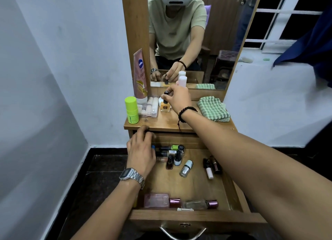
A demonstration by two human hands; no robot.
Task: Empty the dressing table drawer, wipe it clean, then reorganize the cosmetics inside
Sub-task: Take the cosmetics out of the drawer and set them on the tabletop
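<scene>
The wooden drawer (194, 217) is pulled out below the dressing table top (168, 122). Several nail polish bottles (175, 156) lie at its back, a silver one (186, 168) and some lip products (211, 166) in the middle, two perfume bottles (158, 200) at the front. My right hand (177, 98) pinches the black cap of an orange nail polish bottle (165, 108) standing on the table top. My left hand (141, 151) reaches into the drawer's back left corner, fingers curled over small bottles there; what it holds is hidden.
On the table top stand a lime green bottle (131, 110), a pink tube (140, 74), a clear box (150, 107) and a pink-white bottle (182, 80). A folded green checked cloth (213, 109) lies at the right. The mirror (194, 33) rises behind.
</scene>
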